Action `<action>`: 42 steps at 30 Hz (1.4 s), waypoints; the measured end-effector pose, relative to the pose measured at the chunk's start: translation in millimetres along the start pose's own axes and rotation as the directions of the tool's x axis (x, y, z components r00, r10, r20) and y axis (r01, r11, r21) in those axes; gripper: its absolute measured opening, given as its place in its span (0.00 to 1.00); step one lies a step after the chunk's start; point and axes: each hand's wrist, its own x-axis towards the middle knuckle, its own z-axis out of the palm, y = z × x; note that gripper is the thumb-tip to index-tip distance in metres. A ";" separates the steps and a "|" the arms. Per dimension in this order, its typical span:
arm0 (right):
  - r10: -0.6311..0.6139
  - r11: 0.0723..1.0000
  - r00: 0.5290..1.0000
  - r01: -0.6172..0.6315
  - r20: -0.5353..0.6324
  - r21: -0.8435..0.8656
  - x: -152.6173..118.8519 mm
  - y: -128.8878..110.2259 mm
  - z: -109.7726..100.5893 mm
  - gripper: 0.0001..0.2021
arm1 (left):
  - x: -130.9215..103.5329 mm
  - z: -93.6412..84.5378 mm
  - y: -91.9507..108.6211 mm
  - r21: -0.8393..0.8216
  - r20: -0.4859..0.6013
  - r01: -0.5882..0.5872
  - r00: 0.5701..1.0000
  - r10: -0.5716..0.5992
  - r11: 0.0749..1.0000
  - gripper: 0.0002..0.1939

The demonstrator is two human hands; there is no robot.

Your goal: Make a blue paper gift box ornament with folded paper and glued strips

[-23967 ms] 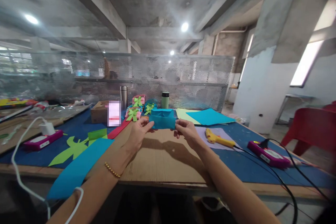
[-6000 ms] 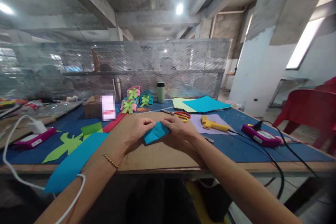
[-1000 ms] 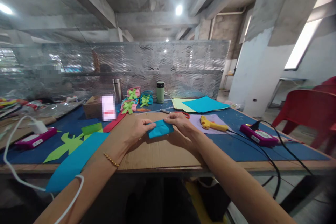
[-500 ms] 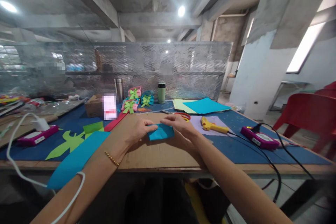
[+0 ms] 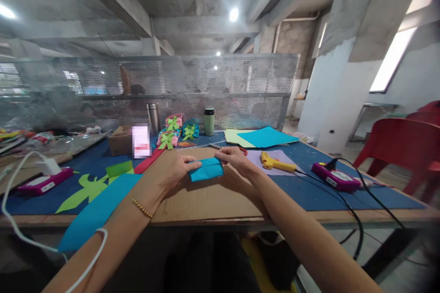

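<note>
A small folded piece of blue paper (image 5: 206, 170) is held just above a brown cardboard sheet (image 5: 206, 203). My left hand (image 5: 178, 169) pinches its left end between thumb and fingers. At the upper right corner, my right hand (image 5: 234, 158) has its fingertips closed on the paper. Red-handled scissors (image 5: 243, 151) lie partly hidden behind my right hand. Right of the cardboard, a yellow glue gun (image 5: 277, 164) rests on a purple sheet (image 5: 256, 159). A larger blue sheet (image 5: 99, 210) and green cut paper (image 5: 84, 191) lie near my left forearm.
Small pink and blue pieces with green bows (image 5: 168, 139), a green bottle (image 5: 209, 122), a steel flask (image 5: 153, 119) and a cardboard box (image 5: 119, 141) stand at the back. Purple power units (image 5: 335, 177) with cables sit at both sides. Blue and pale green sheets (image 5: 268, 137) lie back right.
My right hand's fingers have shifted to the paper's upper right corner, uncovering more of its top face. The whole view has moved slightly.
</note>
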 end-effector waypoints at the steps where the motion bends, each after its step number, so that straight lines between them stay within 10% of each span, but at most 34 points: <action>1: 0.007 1.000 1.000 -0.007 0.026 -0.002 0.4 0.9 -0.9 0.22 | -0.7 0.0 1.5 -0.004 -0.008 0.004 1.000 -0.004 1.000 0.16; 42: 0.040 0.987 0.999 -0.039 -0.005 0.154 2.4 14.3 7.0 0.17 | 0.6 4.7 5.3 -0.043 -0.114 0.028 0.993 -0.033 0.999 0.18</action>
